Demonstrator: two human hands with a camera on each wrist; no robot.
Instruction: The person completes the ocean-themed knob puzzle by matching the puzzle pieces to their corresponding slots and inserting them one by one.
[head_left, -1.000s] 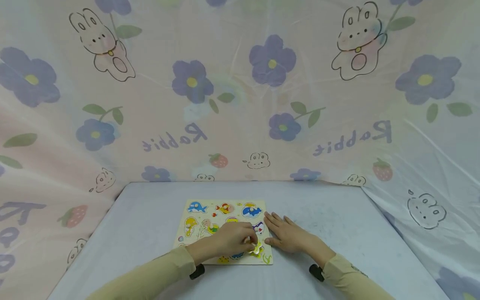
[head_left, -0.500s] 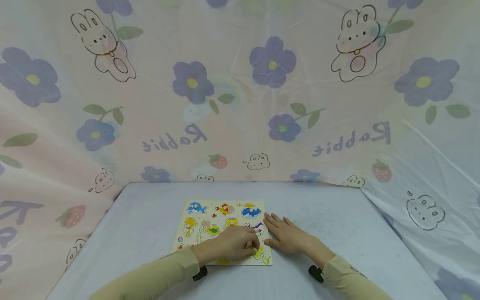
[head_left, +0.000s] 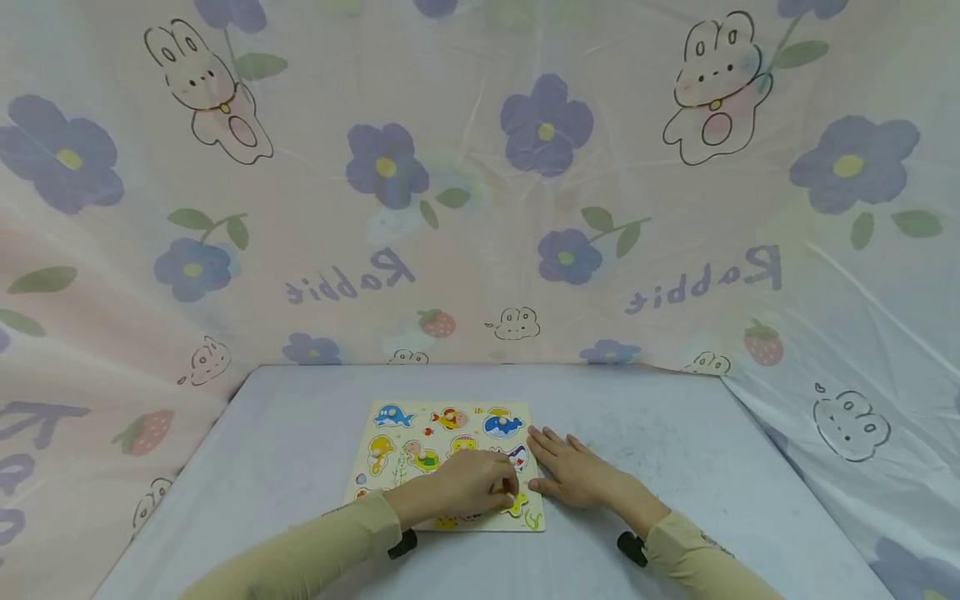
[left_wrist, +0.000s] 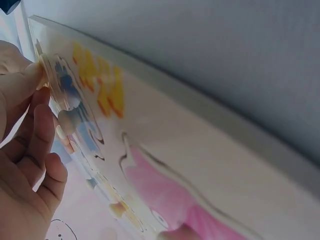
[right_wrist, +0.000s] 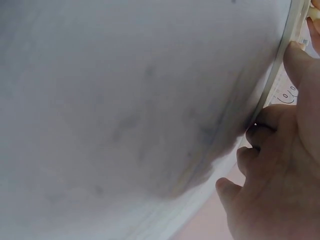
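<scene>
A wooden knob puzzle board (head_left: pixel 382 479) with sea-animal pieces lies on the table. My left hand (head_left: pixel 468 483) reaches over its front right part, thumb and fingers pinching a yellow puzzle piece (head_left: pixel 517 503), which sits at the yellow picture near the corner and is partly hidden by the fingers. In the left wrist view, the pinched piece's pale edge (left_wrist: pixel 56 82) shows close over the board. My right hand (head_left: pixel 581 472) lies with straight fingers along the board's right edge, and its thumb (right_wrist: pixel 297 57) touches that edge in the right wrist view.
Other pieces sit in the board: a blue dolphin (head_left: pixel 393 415), a red and yellow fish (head_left: pixel 450 417), a blue whale (head_left: pixel 502 423), a turtle (head_left: pixel 422 456) and a pink animal (left_wrist: pixel 185 195). A pale cloth covers the table (head_left: pixel 300 433); a printed rabbit curtain (head_left: pixel 465 250) hangs behind.
The yellow piece, tilted and more visible a second ago, has come down toward the board as my left hand shifted slightly right. My right hand has stayed along the board's edge.
</scene>
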